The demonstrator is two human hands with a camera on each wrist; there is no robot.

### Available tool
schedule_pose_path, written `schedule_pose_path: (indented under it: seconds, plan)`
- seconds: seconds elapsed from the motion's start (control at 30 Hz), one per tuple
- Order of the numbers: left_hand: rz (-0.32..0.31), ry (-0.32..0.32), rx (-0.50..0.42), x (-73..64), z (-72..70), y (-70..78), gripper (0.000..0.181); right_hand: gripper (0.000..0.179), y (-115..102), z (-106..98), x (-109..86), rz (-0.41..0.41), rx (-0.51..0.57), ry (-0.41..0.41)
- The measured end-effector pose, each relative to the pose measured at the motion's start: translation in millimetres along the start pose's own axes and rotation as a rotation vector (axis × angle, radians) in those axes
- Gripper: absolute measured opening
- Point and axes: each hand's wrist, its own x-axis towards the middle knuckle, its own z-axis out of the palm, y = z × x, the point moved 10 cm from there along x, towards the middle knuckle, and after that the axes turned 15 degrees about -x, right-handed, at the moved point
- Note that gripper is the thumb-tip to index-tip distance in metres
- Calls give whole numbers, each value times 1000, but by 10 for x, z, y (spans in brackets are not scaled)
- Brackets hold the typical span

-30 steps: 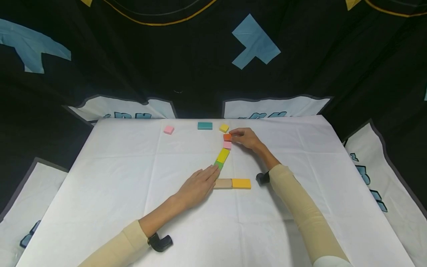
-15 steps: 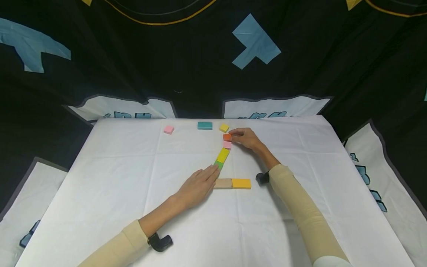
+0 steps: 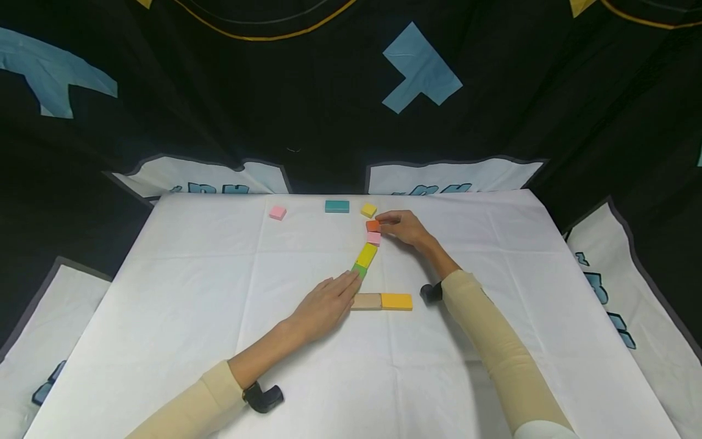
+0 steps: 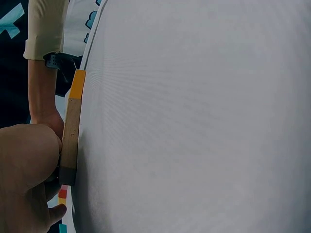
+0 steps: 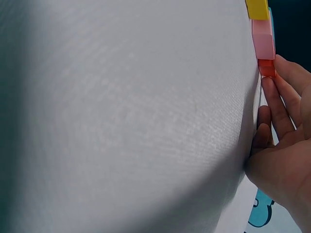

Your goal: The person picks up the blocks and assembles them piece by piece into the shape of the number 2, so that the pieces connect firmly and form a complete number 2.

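Note:
My left hand (image 3: 326, 308) lies with fingers extended, its fingertips over the lower part of a green block (image 3: 359, 269) and beside the left end of a tan block (image 3: 367, 302). It hides the blocks beneath it. Thumb and index finger of my right hand (image 3: 403, 227) pinch a small orange block (image 3: 373, 226) at its right side. Just nearer than the orange block is a pink block (image 3: 373, 238), then a yellow block (image 3: 367, 255) joined to the green one in a slanted row. An orange-yellow block (image 3: 397, 302) abuts the tan one.
Beyond the orange block sits a small yellow block (image 3: 368, 210). A teal block (image 3: 337, 207) and another pink block (image 3: 277, 213) lie near the far edge of the white-covered table (image 3: 181, 292). A dark curtain (image 3: 230, 110) hangs behind.
The orange block has shifted very slightly left under my right fingers. My left hand has stayed in place.

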Motion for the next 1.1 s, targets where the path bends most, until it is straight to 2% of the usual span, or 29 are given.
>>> schedule_pose_path:
  seconds: [0.7,0.9,1.1]
  plan:
    - [-13,-11,10,0,4,-10,52,38,-18,8,13,-8,27,-4]
    - [-22,-26,6,-7,14,-15,52,38,11,-50,50,4,57,26]
    - [-15,-20,2,-4,-5,-2,52,42,-23,-116,71,2,39,52]
